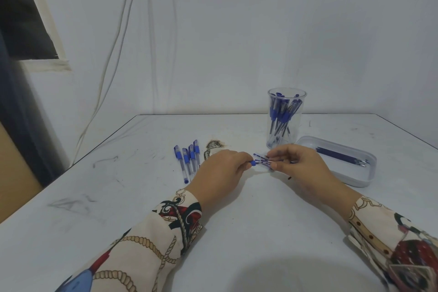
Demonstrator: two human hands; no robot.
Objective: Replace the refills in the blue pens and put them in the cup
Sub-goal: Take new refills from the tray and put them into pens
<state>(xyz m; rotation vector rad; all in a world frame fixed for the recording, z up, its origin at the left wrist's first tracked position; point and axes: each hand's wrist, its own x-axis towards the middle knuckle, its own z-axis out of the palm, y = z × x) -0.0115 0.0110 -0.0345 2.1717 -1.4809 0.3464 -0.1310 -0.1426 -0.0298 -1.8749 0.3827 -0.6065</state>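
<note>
Pinching one blue pen [260,162] between them, left hand [221,170] and right hand [299,165], fingers [246,165] curled.

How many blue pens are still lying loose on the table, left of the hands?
4, side by side on the table: pens at and. The left hand may hide another.

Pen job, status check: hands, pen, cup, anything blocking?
Both hands, left and right, grip one pen over the table. Four pens wait left. Cup part full, refills in tray. Nothing blocking.
</note>
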